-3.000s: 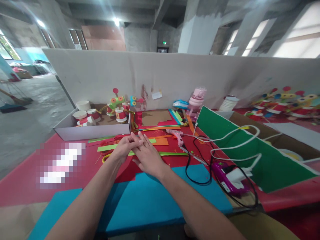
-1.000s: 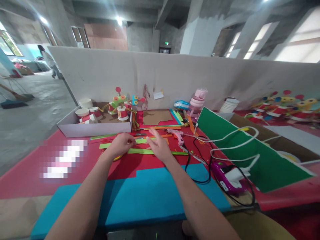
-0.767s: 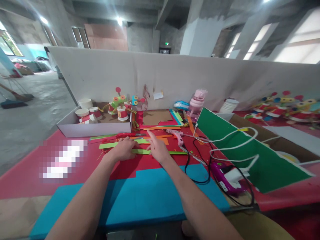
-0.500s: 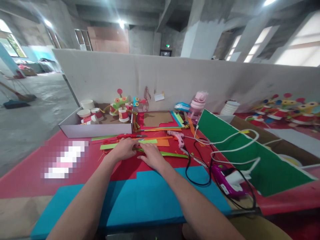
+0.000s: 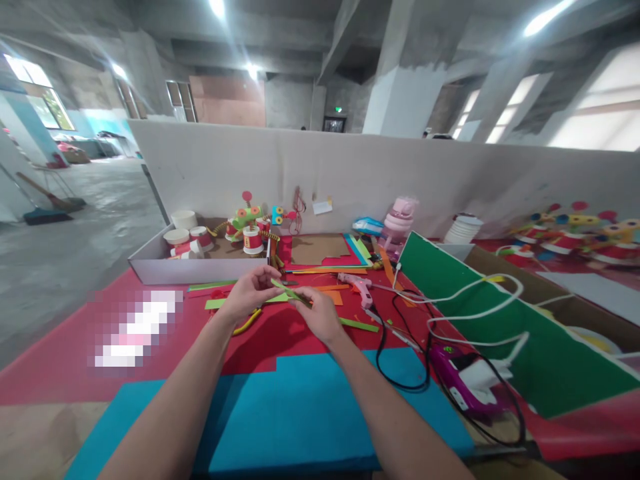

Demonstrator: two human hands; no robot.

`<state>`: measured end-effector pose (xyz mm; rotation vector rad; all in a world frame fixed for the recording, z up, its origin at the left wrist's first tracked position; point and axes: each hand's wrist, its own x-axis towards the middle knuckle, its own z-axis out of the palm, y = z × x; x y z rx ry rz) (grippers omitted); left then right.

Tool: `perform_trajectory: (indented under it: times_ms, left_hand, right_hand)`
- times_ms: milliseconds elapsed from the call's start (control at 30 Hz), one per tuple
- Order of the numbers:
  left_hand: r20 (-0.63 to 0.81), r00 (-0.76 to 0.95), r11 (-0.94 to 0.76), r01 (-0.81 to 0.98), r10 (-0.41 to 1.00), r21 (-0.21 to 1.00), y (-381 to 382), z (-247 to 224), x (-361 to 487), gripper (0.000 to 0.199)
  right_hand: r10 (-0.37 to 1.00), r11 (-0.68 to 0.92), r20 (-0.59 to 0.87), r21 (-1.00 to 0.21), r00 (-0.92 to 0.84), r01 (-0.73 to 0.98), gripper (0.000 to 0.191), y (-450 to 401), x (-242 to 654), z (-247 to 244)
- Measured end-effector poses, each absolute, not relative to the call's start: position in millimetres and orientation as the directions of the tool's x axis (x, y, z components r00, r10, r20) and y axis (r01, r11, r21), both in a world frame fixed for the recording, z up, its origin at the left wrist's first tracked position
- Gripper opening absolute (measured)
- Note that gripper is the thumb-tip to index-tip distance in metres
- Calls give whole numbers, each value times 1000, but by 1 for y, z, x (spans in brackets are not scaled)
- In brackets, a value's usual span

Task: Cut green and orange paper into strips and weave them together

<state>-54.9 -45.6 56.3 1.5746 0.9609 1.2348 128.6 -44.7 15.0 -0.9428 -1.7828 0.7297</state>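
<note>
A narrow green paper strip [image 5: 284, 289] is raised above the red table cover, between my two hands. My left hand [image 5: 253, 293] pinches its left end with thumb and fingers. My right hand [image 5: 320, 315] grips it farther right, thumb and forefinger closed on it. Another green length [image 5: 360, 325] shows right of that hand; I cannot tell whether it belongs to the same strip. Below the left hand lies a curved yellow piece [image 5: 249, 323], partly hidden. A light green strip [image 5: 215, 304] and an orange paper piece [image 5: 333, 297] lie flat behind the hands.
A pink glue gun [image 5: 363, 288] with its cable lies right of the hands. Blue sheets [image 5: 300, 413] cover the front edge. A white box [image 5: 200, 271] holds paper cups and a figure. To the right stand a green panel [image 5: 475, 320] and a purple power strip [image 5: 457, 380].
Both hands have lifted off the table with the green strip between them. The yellow piece under the left hand has come into sight. The view has tilted up slightly.
</note>
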Motion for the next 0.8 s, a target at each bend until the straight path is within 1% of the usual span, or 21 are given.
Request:
perform_trajectory:
  times_ms: [67, 133, 300, 367, 500, 567, 667, 800]
  left_hand:
    - [307, 204, -325, 60, 930, 944, -46, 55, -54, 33]
    - [338, 219, -362, 79, 915, 929, -47, 54, -54, 27]
    - [380, 318, -433, 114, 869, 894, -47, 52, -54, 18]
    - [400, 331, -461, 131, 855, 878, -45, 52, -57, 18]
    - [496, 323, -561, 147, 806, 815, -41, 54, -65, 15]
    - [520, 330, -588, 153, 788, 794, -41, 57, -68, 13]
    - [511, 334, -585, 178, 792, 791, -43, 61, -69, 14]
    - [479, 355, -568, 210, 803, 796, -45, 62, -69, 17]
  right_hand:
    - [840, 541, 485, -782, -243, 310, 17, -47, 127, 16]
    - [841, 539, 478, -787, -255, 300, 18, -49, 126, 18]
    - [836, 497, 431, -856, -340, 138, 26, -54, 126, 26]
    - [827, 524, 456, -837, -330, 157, 24, -54, 127, 28]
    - [810, 586, 538, -752, -233, 301, 20, -54, 129, 29]
    - [805, 592, 558, -735, -202, 331, 18, -54, 129, 29]
    - [809, 585, 559, -743, -181, 326, 18, -54, 129, 28]
    - [833, 552, 520, -799, -186, 237, 20, -53, 128, 27]
